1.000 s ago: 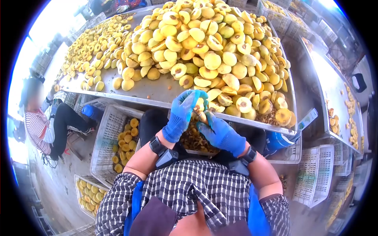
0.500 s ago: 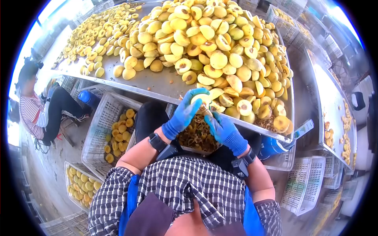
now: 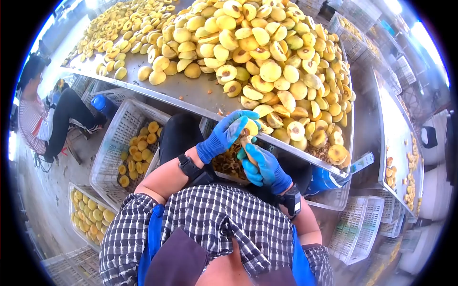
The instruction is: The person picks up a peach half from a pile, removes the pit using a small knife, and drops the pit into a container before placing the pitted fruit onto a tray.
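Observation:
My left hand (image 3: 226, 132), in a blue glove, holds a yellow fruit half (image 3: 250, 127) with its brown centre showing, just over the table's front edge. My right hand (image 3: 265, 166), gloved too, is closed around a wooden-handled tool (image 3: 248, 148). The tool's upper end touches or is very near the fruit's centre; its tip is hidden. Below my hands, a container of brown scraps (image 3: 227, 163) sits between my knees. A large heap of halved yellow fruit (image 3: 270, 71) lies on the metal table (image 3: 191, 95) in front.
A white crate (image 3: 110, 164) of fruit halves stands to the left, with another full crate (image 3: 88, 214) below it. A blue bottle (image 3: 103, 105) and a seated person (image 3: 36, 112) are further left. On the right are a blue container (image 3: 324, 181), a white crate (image 3: 357, 229) and another table (image 3: 396, 138).
The fruit half is now tilted with its cut centre in view, and the tool's handle shows more clearly in my right hand. The whole view has shifted slightly.

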The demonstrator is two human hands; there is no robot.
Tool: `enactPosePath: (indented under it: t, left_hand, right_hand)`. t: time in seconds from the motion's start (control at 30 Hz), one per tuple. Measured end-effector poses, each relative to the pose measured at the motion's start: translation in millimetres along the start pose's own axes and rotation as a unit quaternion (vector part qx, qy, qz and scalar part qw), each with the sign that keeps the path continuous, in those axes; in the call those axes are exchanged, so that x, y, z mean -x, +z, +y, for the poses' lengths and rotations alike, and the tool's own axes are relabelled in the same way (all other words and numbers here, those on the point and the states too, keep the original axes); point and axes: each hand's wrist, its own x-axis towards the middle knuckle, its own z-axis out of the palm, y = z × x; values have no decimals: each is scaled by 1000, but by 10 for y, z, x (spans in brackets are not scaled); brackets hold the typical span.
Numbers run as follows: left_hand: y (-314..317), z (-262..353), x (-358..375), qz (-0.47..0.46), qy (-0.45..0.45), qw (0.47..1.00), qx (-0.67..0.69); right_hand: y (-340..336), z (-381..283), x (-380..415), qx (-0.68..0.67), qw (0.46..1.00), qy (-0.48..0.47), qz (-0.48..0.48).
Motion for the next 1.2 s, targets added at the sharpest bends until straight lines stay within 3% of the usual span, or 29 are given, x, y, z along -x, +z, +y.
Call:
enactPosePath:
  t: [0.03, 0.23, 0.3, 0.33, 0.4, 0.43, 0.5, 0.57, 0.67, 0.73, 0.8, 0.87, 0.97, 1.07, 1.1, 1.17, 1.2]
  left_hand:
    - [23, -1, 12, 12, 3, 1000, 8]
    - [-116, 26, 160, 80, -50, 994, 63]
    - [-318, 133, 314, 120, -46, 992, -19]
    - [-446, 212, 410, 139, -43, 988, -60]
    - [-616, 713, 683, 232, -55, 954, -182]
    - [-746, 966, 820, 249, -81, 894, -363]
    - [-1079, 1238, 1026, 254, -72, 700, -664]
    - [-1338, 1294, 1152, 233, -16, 443, -866]
    - [-1439, 970, 629, 219, -8, 632, -743]
    - [-1262, 714, 152, 170, -2, 731, -660]
    - [-1285, 277, -341, 180, 28, 721, -669]
    - [-1196, 190, -778, 232, -138, 788, -554]
    - [-1081, 12, -1084, 299, -183, 788, -507]
    - [-974, -45, -1104, 297, -156, 816, -471]
    - [-986, -173, -1100, 314, -111, 797, -504]
    - [-1005, -110, -1044, 261, -114, 857, -429]
    - [-1012, -77, -1021, 232, -114, 884, -390]
  right_hand:
    - [2, 37, 1, -44, 999, -3, -17]
    - [-7, 98, 128, 71, 996, -57, 8]
    - [-189, 87, 204, 165, 985, -38, 17]
    - [-307, 90, 205, 245, 969, -12, 33]
    - [-525, 279, 242, 514, 841, -142, 94]
    - [-588, 340, 270, 627, 741, -205, 126]
    - [-574, 301, 333, 634, 752, -113, 141]
    - [-526, 278, 358, 619, 771, -65, 137]
    - [-479, 258, 248, 630, 758, -110, 124]
    - [-465, 265, 185, 627, 760, -118, 125]
    - [-453, 248, 144, 627, 759, -121, 126]
    - [-446, 253, 160, 632, 757, -113, 124]
    - [-444, 266, 205, 618, 768, -100, 134]
    - [-475, 312, 194, 606, 773, -122, 141]
    - [-485, 316, 185, 611, 769, -128, 142]
    - [-493, 325, 160, 627, 747, -174, 137]
    - [-480, 292, 172, 603, 766, -172, 142]
